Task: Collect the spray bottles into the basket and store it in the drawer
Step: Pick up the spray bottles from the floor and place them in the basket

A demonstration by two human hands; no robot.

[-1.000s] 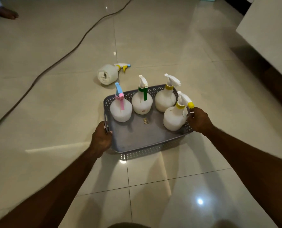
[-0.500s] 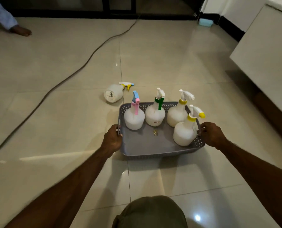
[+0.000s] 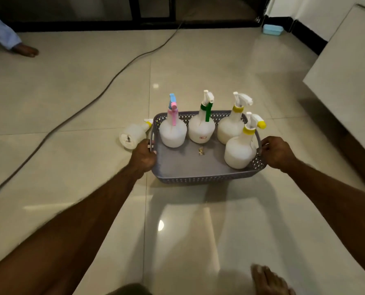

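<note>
A grey perforated basket [image 3: 190, 167] is held above the tiled floor. My left hand [image 3: 144, 156] grips its left rim and my right hand [image 3: 276, 153] grips its right rim. Several white spray bottles stand upright inside: one with a pink and blue trigger [image 3: 172, 129], one with a green trigger [image 3: 201, 127], one with a yellow collar [image 3: 230, 126] at the back right, and one with a yellow nozzle tip [image 3: 240, 151] at the near right. Another white spray bottle [image 3: 132, 135] lies on its side on the floor, just left of the basket.
A dark cable [image 3: 105, 86] runs across the floor from the far wall to the left. A white cabinet [image 3: 347, 67] stands at the right. Another person's foot [image 3: 26, 50] is at the far left. A blue box [image 3: 272, 29] sits by the far wall. My bare foot [image 3: 269, 279] shows at the bottom.
The basket has risen off the floor in both hands and the view has lifted. The lying bottle now appears beside the basket's left rim instead of beyond it.
</note>
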